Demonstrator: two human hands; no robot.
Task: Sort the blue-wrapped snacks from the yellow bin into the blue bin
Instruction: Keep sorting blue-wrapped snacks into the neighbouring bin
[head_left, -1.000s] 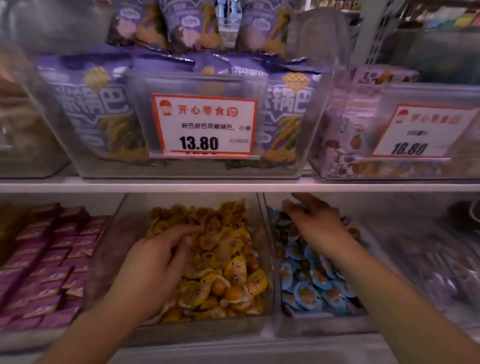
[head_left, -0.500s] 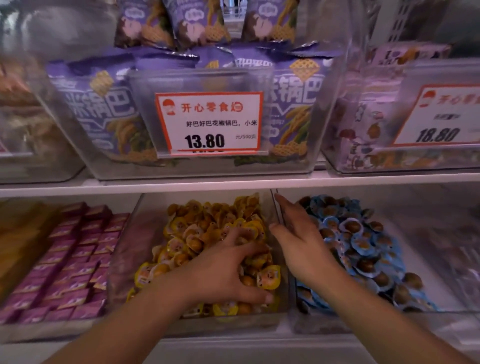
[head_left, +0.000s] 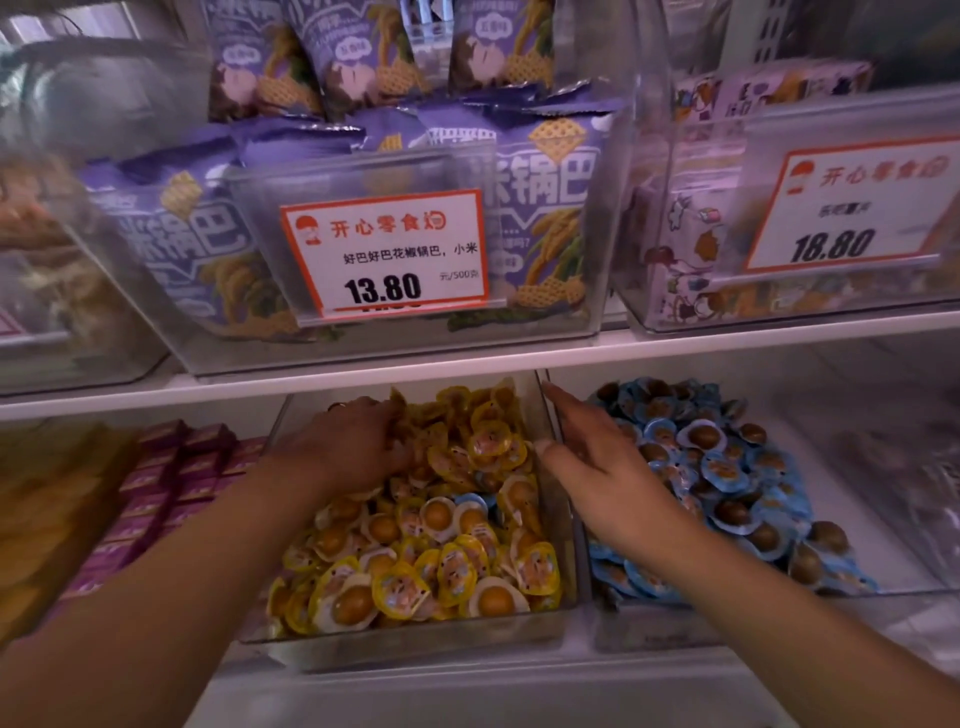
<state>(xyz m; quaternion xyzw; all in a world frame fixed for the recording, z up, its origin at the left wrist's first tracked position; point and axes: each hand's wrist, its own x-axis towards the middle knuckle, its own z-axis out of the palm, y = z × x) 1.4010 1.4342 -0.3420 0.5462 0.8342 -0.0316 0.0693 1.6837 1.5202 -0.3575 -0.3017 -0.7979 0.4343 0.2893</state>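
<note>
Left hand (head_left: 353, 447) fingertips buried among yellow snacks (head_left: 441, 561), grasp unclear; right hand (head_left: 597, 457) open, empty.

A snack shop: clear bins (head_left: 519, 358) of packets line white shelves (head_left: 727, 340), fronted by price cards (head_left: 387, 254) (13.80, 18.80).

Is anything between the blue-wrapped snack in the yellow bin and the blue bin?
Only the clear bin walls and the right hand hovering over them; the blue-wrapped snack lies uncovered.

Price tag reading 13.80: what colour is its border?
Orange-red border on the price tag, white inside; head view.
</note>
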